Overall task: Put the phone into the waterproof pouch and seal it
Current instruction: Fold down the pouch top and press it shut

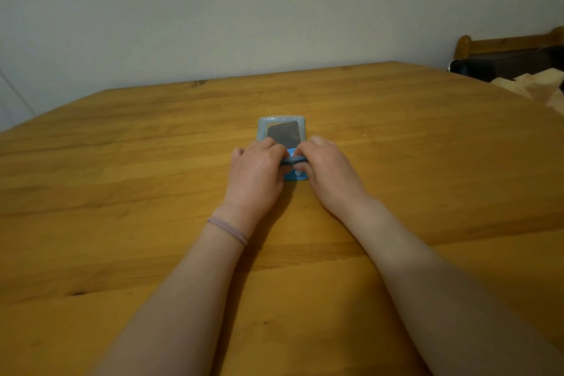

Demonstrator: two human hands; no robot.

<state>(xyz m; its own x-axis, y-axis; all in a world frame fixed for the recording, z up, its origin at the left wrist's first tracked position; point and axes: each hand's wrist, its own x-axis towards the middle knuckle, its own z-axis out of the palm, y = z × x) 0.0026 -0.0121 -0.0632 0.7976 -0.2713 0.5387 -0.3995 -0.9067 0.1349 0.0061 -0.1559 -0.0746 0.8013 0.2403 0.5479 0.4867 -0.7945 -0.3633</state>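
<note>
A light-blue waterproof pouch [263, 124] lies flat on the wooden table [122, 162], its far end pointing at the wall. Through its clear window a dark phone [283, 132] shows inside. My left hand [256, 171] and my right hand [326, 171] sit side by side on the pouch's near end. The fingers of both pinch the dark closure strip [293, 160] that runs across it. Below the strip, a bit of the blue flap [295, 176] shows between my hands. The pouch's middle is hidden under my fingers.
A pale wall [274, 9] rises right behind the table's far edge. At the far right stand a wooden chair back [503, 44] with something dark on it, and crumpled light paper [537, 88] lies on the table's corner.
</note>
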